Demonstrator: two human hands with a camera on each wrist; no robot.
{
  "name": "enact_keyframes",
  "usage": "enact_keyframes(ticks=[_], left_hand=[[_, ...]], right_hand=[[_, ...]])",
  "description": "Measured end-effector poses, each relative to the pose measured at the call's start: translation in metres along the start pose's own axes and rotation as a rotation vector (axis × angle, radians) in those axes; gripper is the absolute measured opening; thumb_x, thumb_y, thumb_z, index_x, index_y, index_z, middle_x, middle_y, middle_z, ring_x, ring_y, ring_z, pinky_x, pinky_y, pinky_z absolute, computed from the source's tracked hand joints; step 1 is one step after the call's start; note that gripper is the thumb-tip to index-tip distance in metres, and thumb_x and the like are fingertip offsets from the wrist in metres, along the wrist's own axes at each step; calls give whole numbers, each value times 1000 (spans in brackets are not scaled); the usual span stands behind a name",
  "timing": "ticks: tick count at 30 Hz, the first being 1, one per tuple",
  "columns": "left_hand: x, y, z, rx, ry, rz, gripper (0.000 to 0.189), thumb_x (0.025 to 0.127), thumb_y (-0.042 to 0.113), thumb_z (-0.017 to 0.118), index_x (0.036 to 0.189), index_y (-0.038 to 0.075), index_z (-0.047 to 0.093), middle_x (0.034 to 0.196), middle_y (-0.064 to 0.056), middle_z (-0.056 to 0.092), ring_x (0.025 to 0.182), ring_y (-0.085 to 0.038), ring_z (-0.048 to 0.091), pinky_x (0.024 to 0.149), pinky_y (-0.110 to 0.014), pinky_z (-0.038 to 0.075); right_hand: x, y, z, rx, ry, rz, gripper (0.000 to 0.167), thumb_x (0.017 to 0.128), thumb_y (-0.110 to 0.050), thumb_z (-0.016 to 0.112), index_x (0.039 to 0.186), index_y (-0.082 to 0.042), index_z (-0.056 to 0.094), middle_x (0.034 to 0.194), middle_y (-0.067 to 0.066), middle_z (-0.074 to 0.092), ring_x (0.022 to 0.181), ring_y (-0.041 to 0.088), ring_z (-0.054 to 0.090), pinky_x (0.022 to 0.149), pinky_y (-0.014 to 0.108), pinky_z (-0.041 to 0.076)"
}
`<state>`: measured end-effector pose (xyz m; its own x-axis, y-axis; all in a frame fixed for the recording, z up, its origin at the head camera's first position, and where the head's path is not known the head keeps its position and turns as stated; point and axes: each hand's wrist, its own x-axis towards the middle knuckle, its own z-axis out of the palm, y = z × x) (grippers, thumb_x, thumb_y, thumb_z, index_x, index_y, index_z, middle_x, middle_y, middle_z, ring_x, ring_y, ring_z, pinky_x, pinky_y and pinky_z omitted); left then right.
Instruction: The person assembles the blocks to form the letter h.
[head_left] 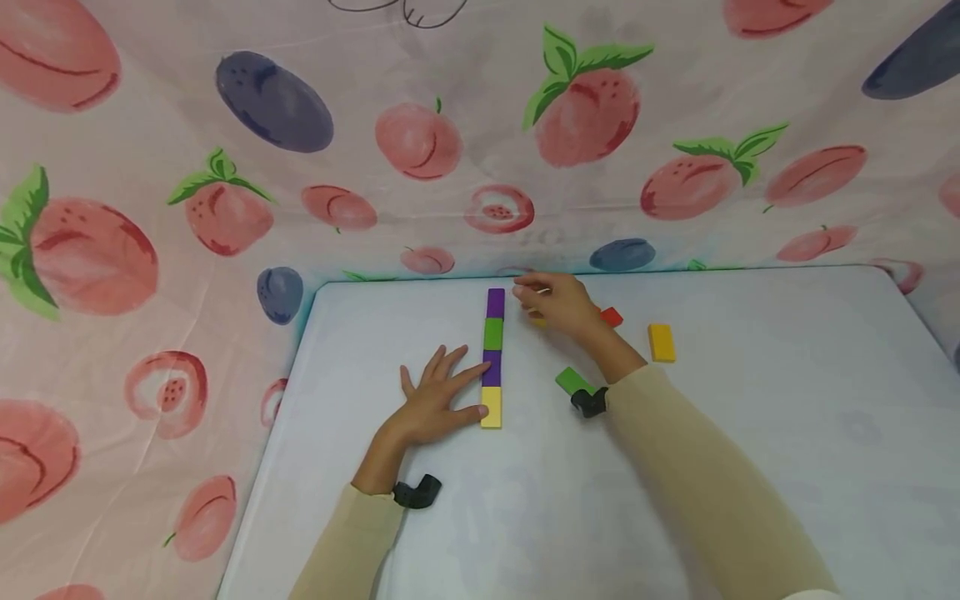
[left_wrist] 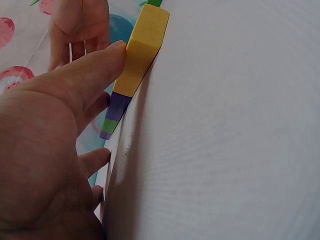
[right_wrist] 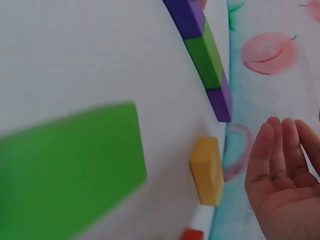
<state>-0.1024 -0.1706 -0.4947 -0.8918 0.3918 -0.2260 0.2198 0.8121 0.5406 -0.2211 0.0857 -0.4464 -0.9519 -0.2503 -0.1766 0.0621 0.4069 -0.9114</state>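
Observation:
A straight row of blocks runs away across the white table: a yellow block (head_left: 491,408) nearest, a purple block (head_left: 491,369), a green block (head_left: 492,334), and another purple block (head_left: 496,302) at the far end. My left hand (head_left: 431,408) lies left of the row, fingers spread. Its thumb touches the near yellow block's side, and its index fingertip reaches the nearer purple block. My right hand (head_left: 558,304) hovers right of the far end, fingers slightly bent and holding nothing (right_wrist: 282,185). Below and beside it stands a loose yellow block (right_wrist: 207,172), partly hidden in the head view.
Loose on the table's right side lie a green block (head_left: 573,381), partly covered by the right wrist camera, a red block (head_left: 612,317) and another yellow block (head_left: 662,343). A fruit-patterned cloth (head_left: 337,250) rises behind the table's far edge.

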Motion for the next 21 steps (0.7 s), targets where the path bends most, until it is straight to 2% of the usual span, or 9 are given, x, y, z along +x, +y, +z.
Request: enact_keyframes(ticks=[5, 9, 12, 16, 21], left_hand=[[0, 1, 0, 8, -4, 0, 69, 94, 60, 63, 156, 46, 36, 173, 3, 12, 161, -30, -7, 109, -79, -20], [-2, 1, -1, -5, 0, 8, 69, 94, 58, 64, 156, 44, 38, 173, 2, 13, 161, -30, -7, 109, -79, -21], [-2, 0, -1, -14, 4, 15, 69, 94, 56, 65, 156, 42, 39, 173, 2, 13, 161, -31, -6, 108, -79, -21], [-3, 0, -1, -16, 2, 14, 69, 94, 57, 65, 156, 42, 38, 173, 2, 13, 161, -31, -6, 109, -79, -21], [-2, 1, 0, -18, 3, 14, 69, 94, 56, 65, 156, 43, 39, 173, 2, 13, 161, -31, -6, 109, -78, -21]], right_hand=[[-20, -5, -19, -115, -30, -50, 44, 102, -46, 60, 131, -13, 68, 119, 17, 71, 106, 33, 70, 92, 49, 58], [-32, -6, -28, -225, -56, -102, 39, 102, -44, 60, 126, -16, 71, 110, 15, 72, 97, 34, 68, 83, 43, 59], [-41, -4, -33, -300, -108, -135, 35, 100, -44, 63, 122, -19, 73, 107, 8, 74, 92, 29, 65, 78, 36, 55], [-50, 6, -36, -383, -190, -173, 35, 97, -43, 69, 122, -19, 75, 107, -3, 74, 90, 19, 62, 78, 31, 54], [-60, 21, -39, -414, -256, -177, 36, 94, -37, 75, 123, -15, 75, 106, -4, 72, 89, 17, 63, 78, 32, 55]])
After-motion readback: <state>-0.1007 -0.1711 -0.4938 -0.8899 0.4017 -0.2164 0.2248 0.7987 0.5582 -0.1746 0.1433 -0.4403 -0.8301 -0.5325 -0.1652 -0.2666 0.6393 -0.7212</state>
